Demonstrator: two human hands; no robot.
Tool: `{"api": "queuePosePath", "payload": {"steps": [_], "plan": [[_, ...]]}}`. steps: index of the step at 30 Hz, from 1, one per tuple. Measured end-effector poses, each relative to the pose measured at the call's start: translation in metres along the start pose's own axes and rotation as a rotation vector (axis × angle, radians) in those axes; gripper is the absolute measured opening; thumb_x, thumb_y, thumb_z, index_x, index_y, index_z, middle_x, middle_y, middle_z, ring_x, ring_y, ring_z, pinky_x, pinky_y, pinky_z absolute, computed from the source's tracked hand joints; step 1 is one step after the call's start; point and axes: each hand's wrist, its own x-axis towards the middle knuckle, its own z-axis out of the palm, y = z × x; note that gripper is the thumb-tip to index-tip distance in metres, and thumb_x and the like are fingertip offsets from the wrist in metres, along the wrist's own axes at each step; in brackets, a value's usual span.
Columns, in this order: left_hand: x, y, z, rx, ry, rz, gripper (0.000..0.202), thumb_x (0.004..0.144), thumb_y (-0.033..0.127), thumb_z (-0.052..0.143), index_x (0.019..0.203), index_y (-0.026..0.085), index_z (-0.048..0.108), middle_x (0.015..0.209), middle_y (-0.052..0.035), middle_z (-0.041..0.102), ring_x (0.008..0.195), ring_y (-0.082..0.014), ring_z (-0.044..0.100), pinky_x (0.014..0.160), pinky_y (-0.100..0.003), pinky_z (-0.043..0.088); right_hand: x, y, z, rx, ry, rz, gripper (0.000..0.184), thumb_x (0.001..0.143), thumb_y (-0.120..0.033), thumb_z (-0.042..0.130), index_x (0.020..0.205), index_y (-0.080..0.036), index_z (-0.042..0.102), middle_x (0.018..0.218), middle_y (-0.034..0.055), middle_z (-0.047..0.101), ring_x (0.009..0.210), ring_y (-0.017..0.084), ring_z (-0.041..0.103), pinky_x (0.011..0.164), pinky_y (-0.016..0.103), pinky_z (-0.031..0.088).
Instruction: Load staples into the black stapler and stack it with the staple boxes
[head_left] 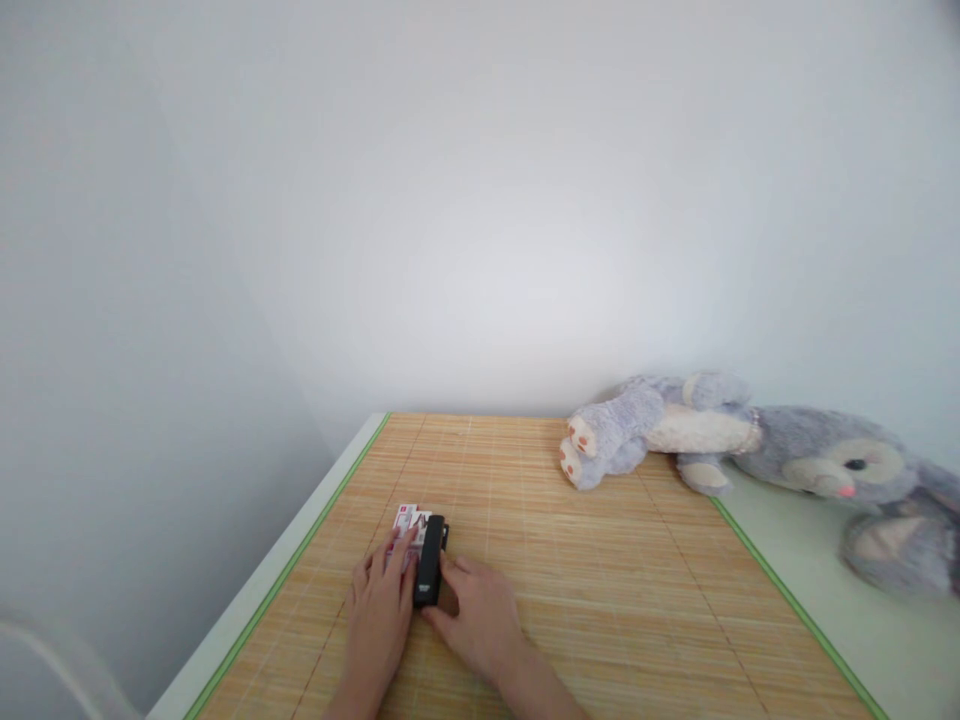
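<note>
A black stapler (430, 559) lies on the bamboo mat (600, 570), pointing away from me. Under and beside its far end sits a small white and red box (407, 520). My left hand (379, 622) rests flat on the mat left of the stapler, fingers stretched out and touching the box and the stapler's side. My right hand (478, 618) lies on the right of the stapler, its thumb and fingers against the stapler's body near the near end.
A grey plush rabbit (750, 450) lies on its side at the back right, partly on the mat and partly on the pale green surface (862, 620). White walls stand close behind and to the left. The mat has a green border (315, 525).
</note>
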Motion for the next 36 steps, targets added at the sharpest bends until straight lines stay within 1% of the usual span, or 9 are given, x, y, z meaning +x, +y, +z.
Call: {"api": "queuePosePath", "payload": {"steps": [8, 15, 21, 26, 28, 30, 31, 33, 36], "plan": [[0.009, -0.006, -0.002, -0.031, 0.011, 0.029, 0.046, 0.104, 0.03, 0.039, 0.148, 0.037, 0.052, 0.144, -0.0042, 0.059, 0.117, -0.0252, 0.055, 0.106, -0.046, 0.044, 0.007, 0.002, 0.008, 0.005, 0.015, 0.03, 0.066, 0.081, -0.045, 0.077, 0.142, -0.034, 0.056, 0.124, 0.003, 0.074, 0.111, 0.03, 0.069, 0.096, 0.037, 0.05], [0.006, -0.008, 0.0, 0.03, 0.032, 0.042, 0.051, 0.104, 0.028, 0.041, 0.155, 0.036, 0.042, 0.145, -0.0047, 0.059, 0.12, -0.0261, 0.056, 0.105, -0.043, 0.044, 0.006, 0.001, 0.01, 0.003, 0.024, 0.053, 0.067, 0.082, -0.044, 0.076, 0.144, -0.034, 0.055, 0.126, 0.0036, 0.073, 0.111, 0.031, 0.069, 0.098, 0.04, 0.05], [0.003, -0.009, 0.004, 0.077, 0.015, 0.052, 0.048, 0.105, 0.03, 0.039, 0.152, 0.032, 0.048, 0.149, -0.0058, 0.057, 0.123, -0.0284, 0.054, 0.105, -0.045, 0.043, 0.007, 0.0, 0.012, 0.011, 0.033, 0.069, 0.067, 0.081, -0.042, 0.077, 0.144, -0.032, 0.055, 0.127, 0.005, 0.072, 0.113, 0.031, 0.068, 0.1, 0.041, 0.049], [0.005, -0.006, -0.012, -0.013, 0.088, 0.027, 0.048, 0.106, 0.031, 0.035, 0.153, 0.029, 0.045, 0.148, -0.0075, 0.058, 0.124, -0.0279, 0.054, 0.11, -0.049, 0.04, -0.005, 0.003, 0.003, 0.042, 0.024, 0.085, 0.085, 0.079, -0.036, 0.078, 0.156, -0.028, 0.041, 0.12, 0.0065, 0.073, 0.106, 0.029, 0.068, 0.094, 0.038, 0.051], [0.002, 0.003, -0.023, -0.082, 0.163, 0.007, 0.049, 0.106, 0.032, 0.034, 0.155, 0.027, 0.042, 0.149, -0.0087, 0.057, 0.126, -0.028, 0.053, 0.112, -0.052, 0.038, -0.018, 0.013, -0.008, 0.048, 0.05, 0.099, 0.088, 0.081, -0.028, 0.073, 0.159, -0.026, 0.034, 0.112, 0.0053, 0.073, 0.101, 0.026, 0.067, 0.092, 0.035, 0.052], [-0.006, 0.023, -0.029, -0.177, 0.19, 0.041, 0.048, 0.106, 0.032, 0.035, 0.153, 0.026, 0.044, 0.148, -0.0092, 0.057, 0.129, -0.0275, 0.053, 0.113, -0.053, 0.038, -0.035, 0.031, -0.023, -0.013, 0.127, 0.098, 0.081, 0.084, -0.023, 0.066, 0.159, -0.027, 0.035, 0.121, 0.0059, 0.071, 0.113, 0.025, 0.064, 0.102, 0.036, 0.049], [-0.011, 0.036, -0.03, -0.226, 0.161, 0.09, 0.047, 0.106, 0.031, 0.036, 0.151, 0.026, 0.047, 0.147, -0.0087, 0.058, 0.13, -0.0267, 0.053, 0.113, -0.051, 0.039, -0.044, 0.041, -0.031, -0.077, 0.171, 0.106, 0.077, 0.087, -0.024, 0.063, 0.159, -0.028, 0.037, 0.132, 0.0066, 0.067, 0.124, 0.026, 0.059, 0.109, 0.038, 0.044], [-0.021, 0.068, -0.025, -0.282, -0.01, 0.246, 0.045, 0.105, 0.032, 0.041, 0.148, 0.029, 0.051, 0.144, -0.0066, 0.061, 0.132, -0.0245, 0.053, 0.112, -0.045, 0.044, -0.063, 0.064, -0.046, -0.217, 0.21, 0.15, 0.07, 0.092, -0.034, 0.059, 0.159, -0.03, 0.037, 0.15, 0.0058, 0.056, 0.141, 0.028, 0.046, 0.119, 0.043, 0.036], [-0.028, 0.111, -0.006, -0.22, -0.205, 0.388, 0.054, 0.102, 0.037, 0.048, 0.155, 0.034, 0.04, 0.158, -0.0015, 0.049, 0.145, -0.0246, 0.043, 0.116, -0.044, 0.041, -0.086, 0.092, -0.059, -0.413, 0.221, 0.254, 0.07, 0.098, -0.056, 0.048, 0.161, -0.031, 0.031, 0.165, 0.0024, 0.037, 0.155, 0.034, 0.025, 0.124, 0.055, 0.024]]}}
